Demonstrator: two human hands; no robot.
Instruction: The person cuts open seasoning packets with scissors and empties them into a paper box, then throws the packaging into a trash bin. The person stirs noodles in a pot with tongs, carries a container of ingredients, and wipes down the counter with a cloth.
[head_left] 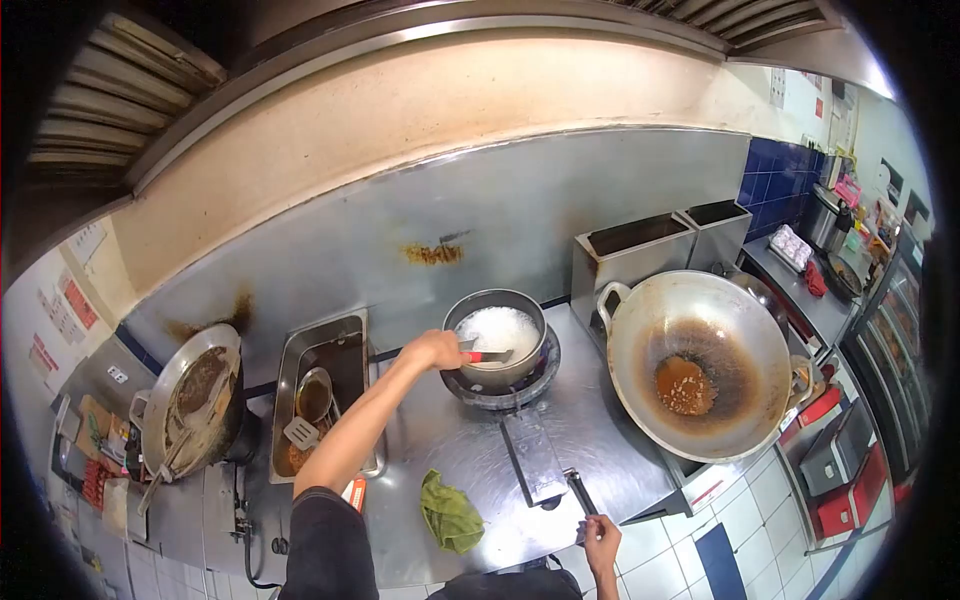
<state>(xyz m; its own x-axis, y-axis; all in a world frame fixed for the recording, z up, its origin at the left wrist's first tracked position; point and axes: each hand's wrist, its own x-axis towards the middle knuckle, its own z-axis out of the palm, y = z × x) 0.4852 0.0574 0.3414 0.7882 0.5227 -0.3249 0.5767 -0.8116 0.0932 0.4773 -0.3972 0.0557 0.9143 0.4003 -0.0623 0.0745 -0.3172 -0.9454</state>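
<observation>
A dark pot (528,374) with white, frothy contents (492,328) sits on a round burner (500,398). My left hand (434,350) is closed on a utensil with a red handle (484,357), held over the pot's near left rim. Lower right, at the counter's front edge, my right hand (600,540) is closed at the end of a dark handle-like bar (580,492). A green cloth (452,512) lies on the steel counter between my arms.
A large wok (640,400) with brown liquid stands on the right. Left of the pot is a steel tray (287,400) holding a strainer (314,397) and a slotted turner (301,433). Another wok (165,410) stands far left. Steel boxes (640,262) rise behind the right wok.
</observation>
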